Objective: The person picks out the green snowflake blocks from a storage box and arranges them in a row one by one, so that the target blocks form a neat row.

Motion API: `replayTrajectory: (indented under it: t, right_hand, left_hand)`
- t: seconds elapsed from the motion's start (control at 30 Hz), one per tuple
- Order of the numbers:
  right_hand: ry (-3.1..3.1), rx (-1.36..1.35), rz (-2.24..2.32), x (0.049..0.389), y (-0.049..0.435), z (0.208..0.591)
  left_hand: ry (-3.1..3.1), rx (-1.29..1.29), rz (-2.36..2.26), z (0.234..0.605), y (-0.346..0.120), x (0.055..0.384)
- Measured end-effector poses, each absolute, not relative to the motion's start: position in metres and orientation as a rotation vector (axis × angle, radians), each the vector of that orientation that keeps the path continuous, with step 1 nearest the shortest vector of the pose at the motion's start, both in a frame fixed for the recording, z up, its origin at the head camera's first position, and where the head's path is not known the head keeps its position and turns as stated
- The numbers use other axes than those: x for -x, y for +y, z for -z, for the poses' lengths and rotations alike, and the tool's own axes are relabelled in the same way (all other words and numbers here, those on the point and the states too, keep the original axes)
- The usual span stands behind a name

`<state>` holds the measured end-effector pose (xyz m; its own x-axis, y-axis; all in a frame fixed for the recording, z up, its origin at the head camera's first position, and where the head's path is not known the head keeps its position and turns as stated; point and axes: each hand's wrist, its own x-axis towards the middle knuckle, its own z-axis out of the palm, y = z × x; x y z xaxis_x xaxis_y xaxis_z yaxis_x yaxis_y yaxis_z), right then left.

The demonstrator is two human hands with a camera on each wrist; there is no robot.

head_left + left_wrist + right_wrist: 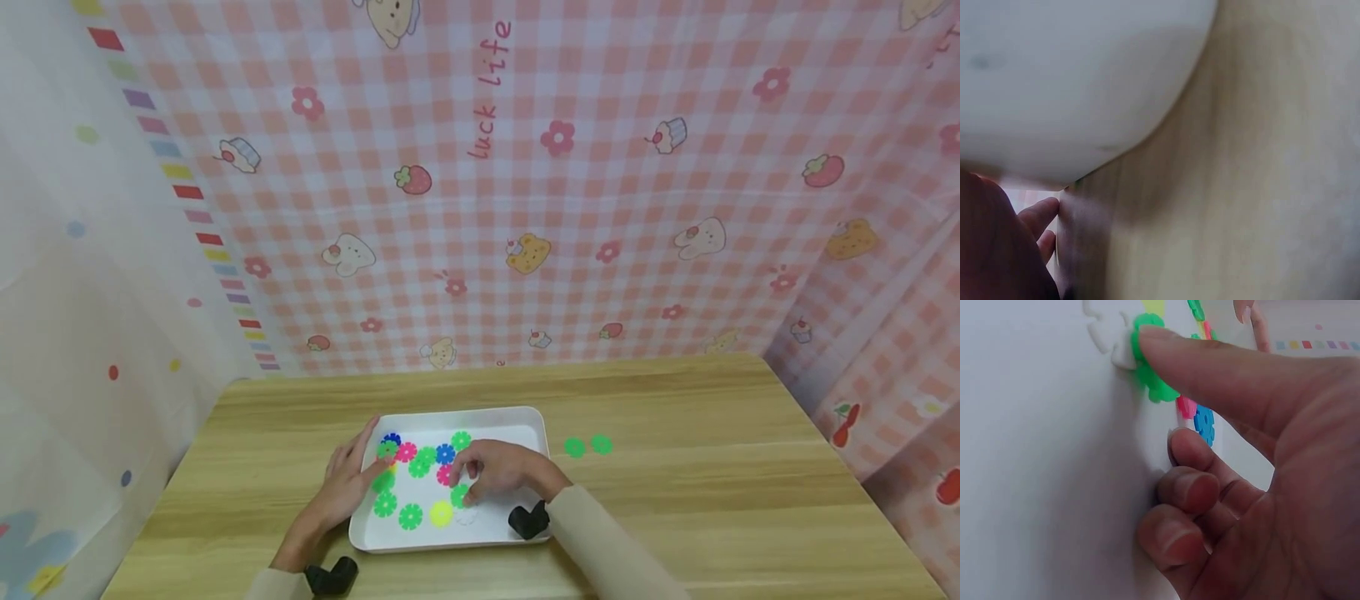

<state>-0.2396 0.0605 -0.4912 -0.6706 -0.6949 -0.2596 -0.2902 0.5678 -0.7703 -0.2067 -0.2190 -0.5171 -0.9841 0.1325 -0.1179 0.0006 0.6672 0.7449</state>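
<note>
A white tray (517, 429) holds several notched plastic snowflake discs in green, blue, pink, yellow and white. My left hand (341, 487) grips the tray's left side, thumb over the rim near the green discs, fingers along the outside. Part of that hand also shows in the left wrist view, beside the tray's wall (1085, 81). Inside the tray, my right hand (498, 467) has its thumb on a green disc (1159, 384) next to a white disc (1107, 331). Its other fingers are loosely curled, apart from that disc. A pink disc (445, 475) and a blue disc (446, 454) lie near the fingertips.
Two green discs (574, 447) lie on the wooden table (712, 483) right of the tray. A black wrist mount (529, 521) is by the right wrist, another (332, 577) by the left. Patterned curtains (585, 192) hang behind and at the sides.
</note>
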Motion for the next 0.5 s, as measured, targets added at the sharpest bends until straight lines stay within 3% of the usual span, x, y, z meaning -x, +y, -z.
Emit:
replayTrajectory:
  t: [0.5]
  right_hand:
    - [2.289, 0.737, 0.980, 0.2381, 0.0596, 0.4923]
  left_hand:
    - [2.721, -0.130, -1.220, 0.5185, -0.2210, 0.2078]
